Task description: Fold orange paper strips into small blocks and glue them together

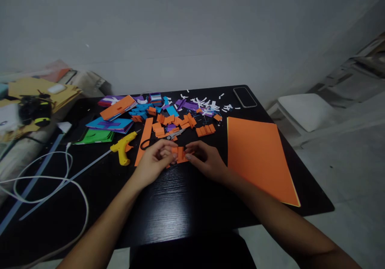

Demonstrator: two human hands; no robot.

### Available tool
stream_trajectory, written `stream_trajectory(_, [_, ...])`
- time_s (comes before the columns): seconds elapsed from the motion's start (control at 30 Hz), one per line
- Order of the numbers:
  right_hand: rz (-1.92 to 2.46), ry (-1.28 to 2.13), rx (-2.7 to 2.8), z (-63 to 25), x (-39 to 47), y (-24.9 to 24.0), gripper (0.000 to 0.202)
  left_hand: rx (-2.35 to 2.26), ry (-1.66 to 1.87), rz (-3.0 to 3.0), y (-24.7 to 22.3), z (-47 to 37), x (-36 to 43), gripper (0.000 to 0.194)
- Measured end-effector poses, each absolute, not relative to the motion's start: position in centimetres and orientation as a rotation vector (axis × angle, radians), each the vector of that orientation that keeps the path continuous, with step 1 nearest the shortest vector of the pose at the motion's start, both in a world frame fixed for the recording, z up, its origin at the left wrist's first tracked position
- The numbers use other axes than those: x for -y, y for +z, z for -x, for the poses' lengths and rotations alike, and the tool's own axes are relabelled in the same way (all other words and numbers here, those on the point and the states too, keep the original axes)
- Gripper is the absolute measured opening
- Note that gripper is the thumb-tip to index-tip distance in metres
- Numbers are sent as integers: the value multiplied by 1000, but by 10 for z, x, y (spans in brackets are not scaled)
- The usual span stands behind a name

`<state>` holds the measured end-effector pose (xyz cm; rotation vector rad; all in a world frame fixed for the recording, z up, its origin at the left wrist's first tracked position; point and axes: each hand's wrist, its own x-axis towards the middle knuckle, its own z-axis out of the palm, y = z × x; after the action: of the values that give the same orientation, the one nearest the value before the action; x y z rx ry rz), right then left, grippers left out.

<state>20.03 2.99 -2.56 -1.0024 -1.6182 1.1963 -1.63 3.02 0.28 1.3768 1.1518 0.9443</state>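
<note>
A small folded piece of orange paper (180, 155) is held low over the black table between my two hands. My left hand (156, 158) pinches its left end, thumb against curled fingers. At its right end, the thumb and fingers of my right hand (208, 159) close on the paper. Just beyond my hands lie scissors (177, 134), partly hidden by my left hand. Several folded orange paper pieces (206, 130) are scattered around them. A long orange paper strip (146, 134) lies beside my left hand.
A yellow glue gun (122, 148) with a long glue stick lies left, near a white cable (81, 193). Stacks of coloured paper (110, 124) and white scraps (207, 104) lie behind. At right are large orange sheets (258, 156), a phone (245, 97) and a white stool (303, 110).
</note>
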Motion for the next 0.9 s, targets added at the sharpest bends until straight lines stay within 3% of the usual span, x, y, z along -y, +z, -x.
stream_trajectory(0.17, [948, 1679, 1274, -200, -34, -27, 40, -1139, 916, -1473, -9, 5, -18, 28])
stream_trajectory(0.5, [963, 1760, 1164, -199, -37, -27, 30, -1127, 935, -2006, -8, 9, -16, 30])
stream_trajectory(0.9, [1008, 1849, 1221, -203, -37, -23, 39, -1013, 822, -2355, -6, 17, -14, 44])
